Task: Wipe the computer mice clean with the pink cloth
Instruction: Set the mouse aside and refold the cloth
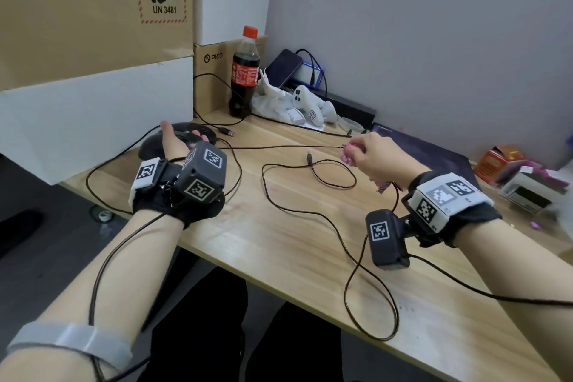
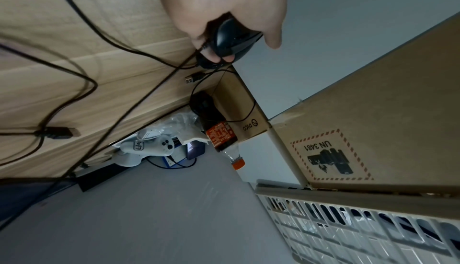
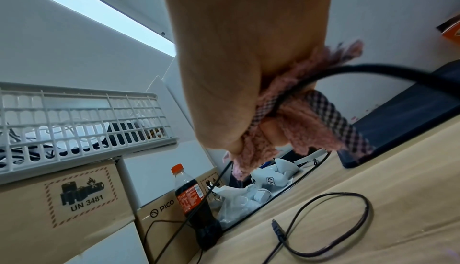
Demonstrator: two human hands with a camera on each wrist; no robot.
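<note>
At the table's far left my left hand (image 1: 179, 133) grips a black mouse (image 1: 193, 130), thumb on one side and fingers on the other; the left wrist view shows that mouse (image 2: 234, 38) in my left hand (image 2: 245, 50). A second black mouse (image 1: 151, 146) lies partly hidden under the hand. The held mouse's cable (image 1: 279, 147) runs taut to my right hand (image 1: 356, 149). That right hand (image 3: 261, 130) is closed round the pink cloth (image 3: 301, 128), which is wrapped about the cable (image 3: 286, 95). A corner of the pink cloth (image 1: 383, 187) hangs below the wrist.
Stacked cardboard and white boxes (image 1: 93, 25) wall in the left side. A cola bottle (image 1: 245, 71), a plastic bag, white controllers (image 1: 310, 105) and a phone crowd the back. A loose USB cable (image 1: 310, 164) loops mid-table. A dark mat (image 1: 434, 152) and small boxes (image 1: 496, 161) are on the right.
</note>
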